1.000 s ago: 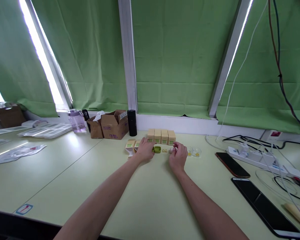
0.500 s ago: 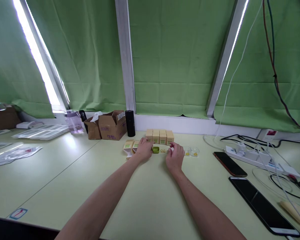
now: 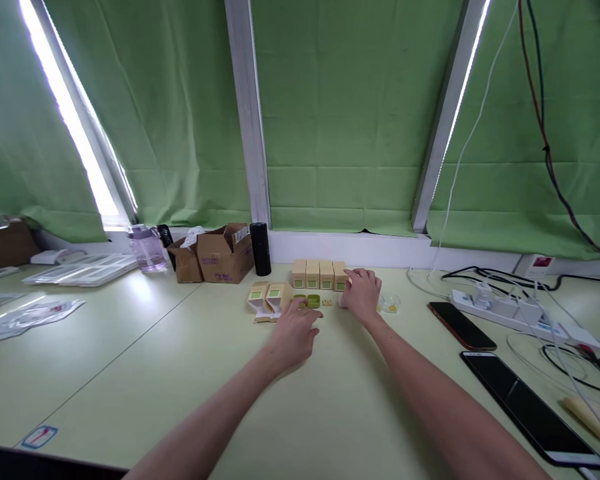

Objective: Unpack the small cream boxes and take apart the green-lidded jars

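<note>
Now the left hand [image 3: 295,330] is pulling back from the row of four tan cardboard boxes [image 3: 320,275]. Its grip is lying loose and empty, fingertips beside the small green round caps [image 3: 310,301] on the pale green surface [image 3: 130,347]. The right hand [image 3: 363,293] is shifting to the row's right end and touching it; whether its grip is closed, I cannot tell.

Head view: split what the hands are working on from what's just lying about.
Worked on: row of tan boxes at the right hand; green caps by the left hand; two open boxes.
Lying about: cardboard boxes, black cylinder, purple bottle, two phones, power strip.
</note>
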Demonstrator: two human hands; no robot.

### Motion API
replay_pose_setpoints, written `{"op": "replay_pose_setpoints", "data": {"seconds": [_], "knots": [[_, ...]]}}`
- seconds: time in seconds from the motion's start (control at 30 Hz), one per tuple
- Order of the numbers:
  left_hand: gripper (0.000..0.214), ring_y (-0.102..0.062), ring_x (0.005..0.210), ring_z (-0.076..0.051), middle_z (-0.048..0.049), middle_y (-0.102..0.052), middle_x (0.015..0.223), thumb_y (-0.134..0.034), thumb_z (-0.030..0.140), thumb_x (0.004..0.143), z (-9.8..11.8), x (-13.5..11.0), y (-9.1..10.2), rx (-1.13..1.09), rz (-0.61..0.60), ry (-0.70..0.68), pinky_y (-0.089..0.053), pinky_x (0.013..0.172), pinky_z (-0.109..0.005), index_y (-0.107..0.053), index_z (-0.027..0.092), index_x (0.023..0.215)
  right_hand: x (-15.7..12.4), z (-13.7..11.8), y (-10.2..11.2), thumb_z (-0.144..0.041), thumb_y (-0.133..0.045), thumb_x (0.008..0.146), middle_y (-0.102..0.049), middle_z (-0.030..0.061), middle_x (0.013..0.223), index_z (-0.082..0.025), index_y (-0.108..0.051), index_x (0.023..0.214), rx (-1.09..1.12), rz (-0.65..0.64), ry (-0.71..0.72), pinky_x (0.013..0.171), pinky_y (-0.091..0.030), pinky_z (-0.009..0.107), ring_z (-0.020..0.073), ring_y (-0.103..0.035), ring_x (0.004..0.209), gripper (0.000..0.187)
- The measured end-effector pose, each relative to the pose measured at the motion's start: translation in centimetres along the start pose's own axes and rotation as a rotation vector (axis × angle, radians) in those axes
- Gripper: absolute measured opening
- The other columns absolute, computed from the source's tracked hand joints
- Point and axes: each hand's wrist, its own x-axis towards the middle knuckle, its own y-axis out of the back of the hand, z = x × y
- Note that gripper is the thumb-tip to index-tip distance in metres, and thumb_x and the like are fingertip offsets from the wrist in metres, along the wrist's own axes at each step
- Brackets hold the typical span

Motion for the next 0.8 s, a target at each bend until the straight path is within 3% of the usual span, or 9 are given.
{"op": "replay_pose_setpoints", "data": {"seconds": [0.17, 0.37, 0.53, 0.67, 0.8], "knots": [[0.035, -0.048, 0.135, -0.034, -0.0096, -0.077, 0.109, -0.057, 0.011, 0.091, -0.3, -1.6, -0.8, -0.082, 0.031, 0.018, -0.049, 0.105, -0.052, -0.072, 0.021, 0.121, 3.5, 1.2, 0.0, -0.012, -0.060, 0.086, -0.062, 0.0167, 0.131, -0.024, -0.074, 0.120, -0.096, -0.165, 0.102, 0.102, -0.027, 0.045, 0.0333, -0.044, 0.125, 0.039], [0.033, -0.051, 0.132, -0.032, -0.0093, -0.076, 0.112, -0.058, 0.011, 0.091, -0.4, -1.4, -1.3, -0.143, 0.085, 0.027, -0.052, 0.104, -0.050, -0.072, 0.021, 0.119, 4.5, 1.9, -0.6, -0.015, -0.059, 0.090, -0.065, 0.0161, 0.131, -0.021, -0.074, 0.111, -0.145, -0.279, 0.163, 0.104, -0.026, 0.042, 0.0313, -0.045, 0.130, 0.026], [0.034, -0.051, 0.133, -0.032, -0.0079, -0.077, 0.110, -0.058, 0.010, 0.091, 0.2, -1.3, -1.3, -0.143, 0.111, 0.002, -0.051, 0.105, -0.051, -0.071, 0.022, 0.120, 4.9, 1.4, -0.9, -0.008, -0.063, 0.084, -0.074, 0.0144, 0.107, -0.015, -0.064, 0.115, -0.126, -0.322, 0.153, 0.098, -0.030, 0.037, 0.0275, -0.062, 0.110, 0.032], [0.031, -0.054, 0.129, -0.031, -0.0086, -0.077, 0.110, -0.057, 0.009, 0.091, -0.4, -1.3, -1.4, -0.141, 0.176, 0.000, -0.052, 0.103, -0.050, -0.072, 0.021, 0.117, 5.0, 1.1, -0.4, -0.002, -0.059, 0.081, -0.074, 0.0096, 0.094, -0.016, -0.060, 0.111, -0.076, -0.301, 0.114, 0.093, -0.033, 0.035, 0.0234, -0.067, 0.090, 0.033], [0.028, -0.058, 0.122, -0.030, -0.0082, -0.076, 0.105, -0.057, 0.008, 0.091, -1.3, -1.0, -1.4, -0.148, 0.275, 0.047, -0.053, 0.100, -0.049, -0.072, 0.021, 0.111, 4.2, 0.8, 1.8, -0.007, -0.052, 0.089, -0.071, 0.0101, 0.114, -0.019, -0.055, 0.114, 0.024, -0.179, 0.126, 0.098, -0.035, 0.036, 0.0237, -0.065, 0.105, 0.028]]}}
